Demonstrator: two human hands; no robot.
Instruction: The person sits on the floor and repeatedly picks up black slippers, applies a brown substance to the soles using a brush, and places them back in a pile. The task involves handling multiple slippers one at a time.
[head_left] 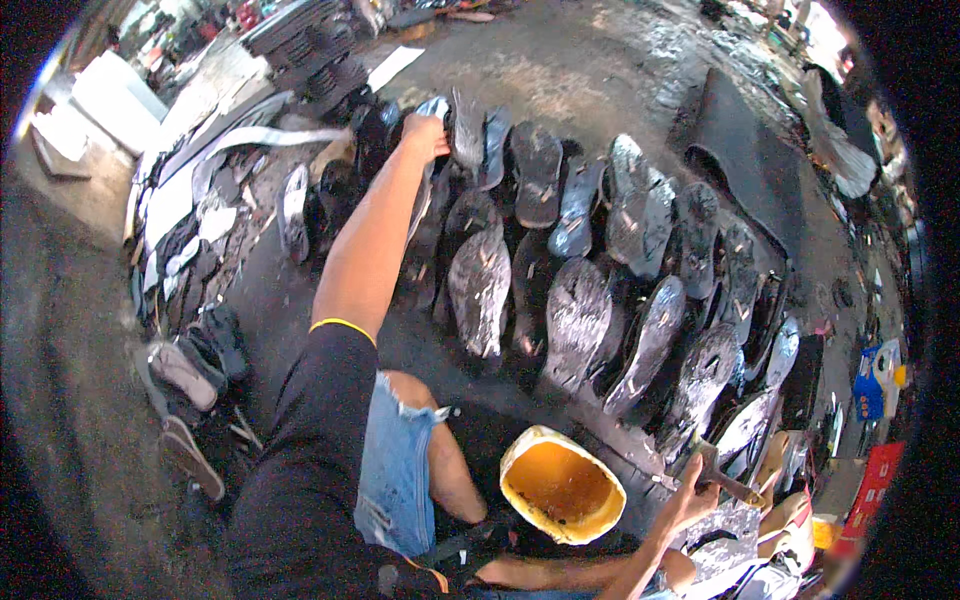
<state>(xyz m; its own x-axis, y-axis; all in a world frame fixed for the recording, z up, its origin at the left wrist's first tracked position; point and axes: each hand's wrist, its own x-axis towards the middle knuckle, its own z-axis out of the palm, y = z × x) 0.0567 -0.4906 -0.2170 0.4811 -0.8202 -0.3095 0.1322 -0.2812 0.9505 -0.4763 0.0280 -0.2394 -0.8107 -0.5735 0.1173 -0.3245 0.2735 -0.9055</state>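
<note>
Dark, glossy shoe soles lie in rows on the floor in front of me. My left hand reaches to the far row, its fingers closed on the upper end of a narrow sole that shows a pale bluish shine. At the lower right, my right hand grips a brown-handled brush-like tool; its working end is hard to make out. Between my legs stands a cut-open tub with a pale rim, holding orange-yellow glue-like liquid. Nearest this tub is a shiny wet-looking sole.
A large dark rubber sheet lies at the far right. Scraps and white sheets pile up on the left, near loose shoes. A blue box and a red box stand at the right edge.
</note>
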